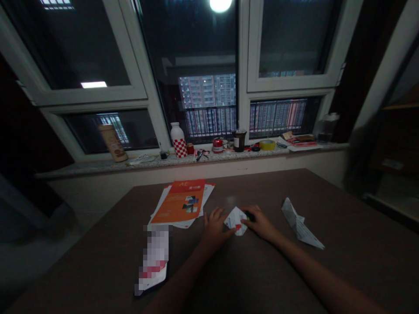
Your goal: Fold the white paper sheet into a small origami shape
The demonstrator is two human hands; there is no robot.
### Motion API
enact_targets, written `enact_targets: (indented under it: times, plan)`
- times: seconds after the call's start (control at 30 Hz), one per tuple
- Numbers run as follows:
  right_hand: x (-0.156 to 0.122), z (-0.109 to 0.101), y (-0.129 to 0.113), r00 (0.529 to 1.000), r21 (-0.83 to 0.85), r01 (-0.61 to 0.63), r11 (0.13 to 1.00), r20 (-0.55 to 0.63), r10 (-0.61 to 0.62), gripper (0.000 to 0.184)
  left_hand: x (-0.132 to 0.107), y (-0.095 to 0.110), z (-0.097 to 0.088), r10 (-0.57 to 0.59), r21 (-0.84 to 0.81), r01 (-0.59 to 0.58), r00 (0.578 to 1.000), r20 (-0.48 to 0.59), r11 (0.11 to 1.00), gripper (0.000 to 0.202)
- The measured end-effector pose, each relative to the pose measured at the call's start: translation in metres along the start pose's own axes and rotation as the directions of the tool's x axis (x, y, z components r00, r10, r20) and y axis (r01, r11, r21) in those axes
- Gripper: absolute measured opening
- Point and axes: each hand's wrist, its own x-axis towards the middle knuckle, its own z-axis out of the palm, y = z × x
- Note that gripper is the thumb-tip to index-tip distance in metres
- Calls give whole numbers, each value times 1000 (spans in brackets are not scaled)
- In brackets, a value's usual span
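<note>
A small folded piece of white paper with red and blue print lies on the dark brown table. My left hand rests on the table at the paper's left edge, fingers bent and touching it. At the paper's right edge my right hand pinches it, and a small dark object shows under those fingers. Both forearms reach in from the bottom of the view.
A stack of orange and white leaflets lies to the left. A folded printed sheet lies to the right. A blurred-out paper sits near left. The windowsill holds bottles, cans, a cup and yellow tape.
</note>
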Motion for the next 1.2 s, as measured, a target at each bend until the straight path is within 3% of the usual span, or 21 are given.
enact_targets:
  times: [0.2,0.43,0.73,0.9,1.2]
  plan:
    - [-2,0,-2,997,127,26,992,-80,-16,40,2,3,-6,1,-91,-11,994,-111,996,38]
    - [-3,-6,-15,992,86,98,991,-87,-91,42,7,0,-5,19,-214,-74,969,-248,974,22]
    - [-6,-7,-22,951,16,258,966,-182,-251,33,10,2,3,51,-387,-264,875,-481,884,14]
    - [-7,-10,-28,943,-15,275,961,-191,-273,25,9,3,-1,47,-400,-288,856,-515,870,15]
    - [-4,-7,-20,951,2,250,968,-190,-245,29,10,2,1,-15,-463,-260,860,-510,847,17]
